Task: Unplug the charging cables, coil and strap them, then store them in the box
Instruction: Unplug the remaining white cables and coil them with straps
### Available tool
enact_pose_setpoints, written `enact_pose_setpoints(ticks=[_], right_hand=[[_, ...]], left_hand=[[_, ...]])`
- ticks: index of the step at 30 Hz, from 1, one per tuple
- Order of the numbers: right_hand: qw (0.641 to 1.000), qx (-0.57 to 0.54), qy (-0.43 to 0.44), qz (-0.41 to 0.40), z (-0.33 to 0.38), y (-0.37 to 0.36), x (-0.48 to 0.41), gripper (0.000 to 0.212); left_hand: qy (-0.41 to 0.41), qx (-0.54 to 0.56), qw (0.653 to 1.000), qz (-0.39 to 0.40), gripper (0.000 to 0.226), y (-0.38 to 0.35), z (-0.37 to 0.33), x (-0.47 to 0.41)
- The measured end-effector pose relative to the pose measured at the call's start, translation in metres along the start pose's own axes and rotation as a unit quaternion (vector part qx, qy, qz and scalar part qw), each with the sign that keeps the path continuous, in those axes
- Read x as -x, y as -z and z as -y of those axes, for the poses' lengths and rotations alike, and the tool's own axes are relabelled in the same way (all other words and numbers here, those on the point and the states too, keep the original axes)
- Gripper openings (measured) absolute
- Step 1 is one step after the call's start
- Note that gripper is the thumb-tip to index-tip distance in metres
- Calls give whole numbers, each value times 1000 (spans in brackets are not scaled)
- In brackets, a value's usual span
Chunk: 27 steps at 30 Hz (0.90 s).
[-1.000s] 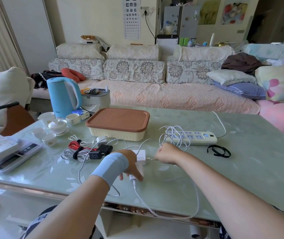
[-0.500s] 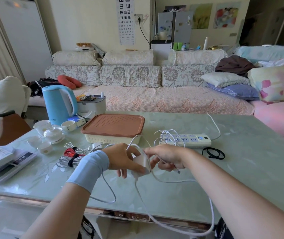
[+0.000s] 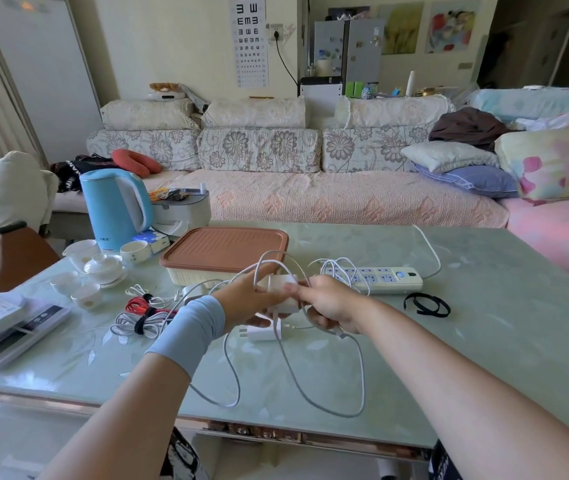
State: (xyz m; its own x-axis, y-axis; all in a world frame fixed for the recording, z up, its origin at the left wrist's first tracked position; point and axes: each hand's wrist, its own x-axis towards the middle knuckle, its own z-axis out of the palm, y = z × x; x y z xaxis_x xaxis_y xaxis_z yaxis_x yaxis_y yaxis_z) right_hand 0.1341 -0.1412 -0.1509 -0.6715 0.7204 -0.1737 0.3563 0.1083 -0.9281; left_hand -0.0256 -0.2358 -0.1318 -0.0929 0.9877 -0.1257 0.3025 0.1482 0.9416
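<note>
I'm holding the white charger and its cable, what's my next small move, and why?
Probably draw another loop of cable into the left hand with the right hand. The left hand grips the charger, but long slack lies on the table. The strap waits beside the power strip.

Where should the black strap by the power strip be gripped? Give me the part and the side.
Probably pinch the black strap across one band of its loop, fingers coming straight down: it lies flat on the table, apart from the power strip.
</note>
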Motion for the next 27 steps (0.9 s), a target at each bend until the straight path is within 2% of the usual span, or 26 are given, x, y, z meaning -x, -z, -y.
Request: enact_pose_setpoints(ticks=[5, 9, 11, 13, 15, 19, 22, 24, 27], right_hand=[[1000, -25, -15, 11, 9, 1, 10, 43], [997, -21, -73, 33, 7, -4, 7, 37], [995, 38, -95, -3, 6, 0, 7, 27], [982, 143, -98, -76, 3, 8, 1, 14], [977, 171, -70, -109, 1, 16, -5, 12], [991, 93, 14, -96, 9, 22, -5, 26], [991, 71, 60, -97, 15, 23, 2, 24], [992, 70, 83, -71, 16, 24, 8, 24], [991, 104, 87, 17, 13, 24, 15, 41]], left_hand=[[38, 16, 999, -20, 13, 8, -1, 0], [104, 1, 995, -4, 20, 20, 8, 1], [123, -25, 992, 18, 27, 26, 11, 3], [128, -39, 990, 43, 30, 29, 10, 5], [125, -24, 990, 56, 30, 28, 7, 7], [111, 12, 987, 115, 31, 24, -1, 10], [102, -22, 988, 116, 31, 23, -1, 6], [84, -51, 991, 94, 26, 21, -1, 2], [52, -71, 994, 69, 24, 18, -4, -1]])
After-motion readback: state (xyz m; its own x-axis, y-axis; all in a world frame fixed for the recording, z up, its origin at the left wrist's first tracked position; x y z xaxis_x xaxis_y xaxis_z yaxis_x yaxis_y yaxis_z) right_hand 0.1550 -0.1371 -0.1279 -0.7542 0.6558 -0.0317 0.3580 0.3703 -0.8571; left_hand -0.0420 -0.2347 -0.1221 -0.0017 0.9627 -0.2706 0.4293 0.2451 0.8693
